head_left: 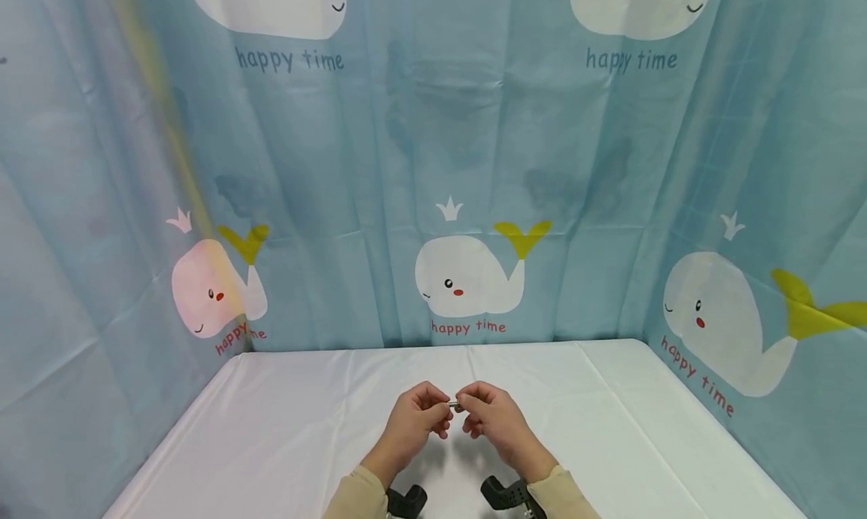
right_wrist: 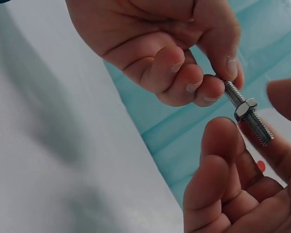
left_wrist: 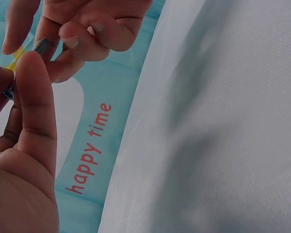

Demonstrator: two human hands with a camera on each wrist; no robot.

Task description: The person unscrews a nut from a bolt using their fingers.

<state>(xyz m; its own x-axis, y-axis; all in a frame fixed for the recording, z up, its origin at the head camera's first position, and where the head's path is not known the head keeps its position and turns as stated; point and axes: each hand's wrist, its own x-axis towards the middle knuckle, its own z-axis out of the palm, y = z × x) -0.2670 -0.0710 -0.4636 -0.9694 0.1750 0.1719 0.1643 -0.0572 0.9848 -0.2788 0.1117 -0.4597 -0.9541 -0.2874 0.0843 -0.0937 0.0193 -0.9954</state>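
A silvery threaded bolt (right_wrist: 262, 130) is held in the air between both hands, a hex nut (right_wrist: 245, 109) partway along its thread. My left hand (head_left: 413, 420) pinches one end of the bolt between thumb and forefinger; its fingers hide that end in the right wrist view. My right hand (head_left: 500, 423) is around the bolt's free end. Its forefinger passes behind the thread near the nut, while the thumb (right_wrist: 287, 99) stands apart from the metal. The left wrist view shows the threaded tip beside the right fingers.
Below the hands spreads a white-covered table (head_left: 284, 429). A light blue curtain (head_left: 447, 128) with whale prints surrounds its back and sides. Black devices (head_left: 406, 502) are worn at both wrists.
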